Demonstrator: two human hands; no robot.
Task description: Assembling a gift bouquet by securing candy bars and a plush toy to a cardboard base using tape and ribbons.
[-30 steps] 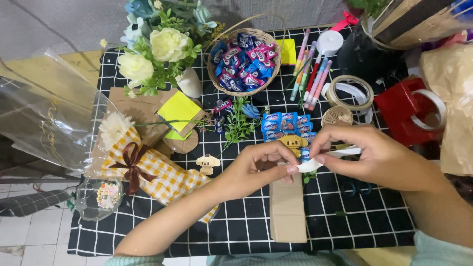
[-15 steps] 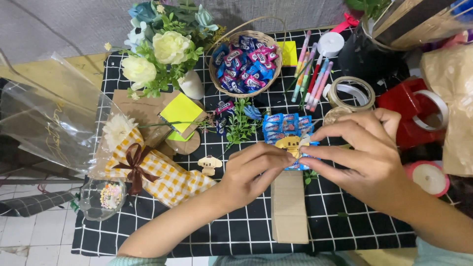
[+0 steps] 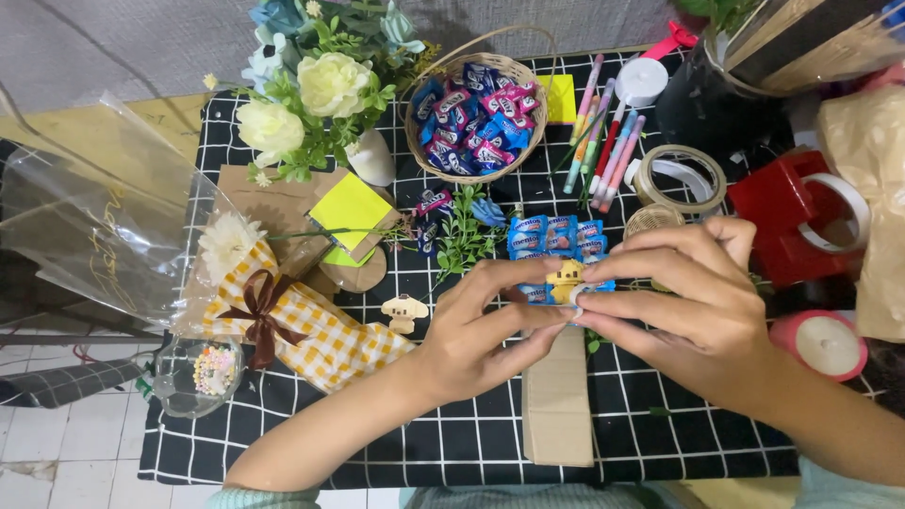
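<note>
A bundle of blue candy rolls (image 3: pixel 551 236) lies on the black grid-pattern cloth (image 3: pixel 377 443), with a small yellow figure (image 3: pixel 566 276) on its near edge. My left hand (image 3: pixel 476 335) comes in from the lower left and pinches that near edge with thumb and fingers. My right hand (image 3: pixel 688 302) comes from the right, its fingertips meeting the left ones at the figure and pressing a small white bit there. A brown cardboard strip (image 3: pixel 558 405) runs from under the hands toward me.
A wicker basket (image 3: pixel 420 132) of wrapped sweets and a flower vase (image 3: pixel 372 160) stand at the back. Pens (image 3: pixel 603 132), tape rolls (image 3: pixel 679 179), a red dispenser (image 3: pixel 782 212) and pink tape (image 3: pixel 825 344) lie right. A yellow-check bouquet (image 3: pixel 311 330), cellophane (image 3: pixel 94 236) and sticky notes (image 3: pixel 351 207) lie left.
My right hand, which held a white strip out to the right, has come in over the candy bundle. Both hands now close together at the yellow figure.
</note>
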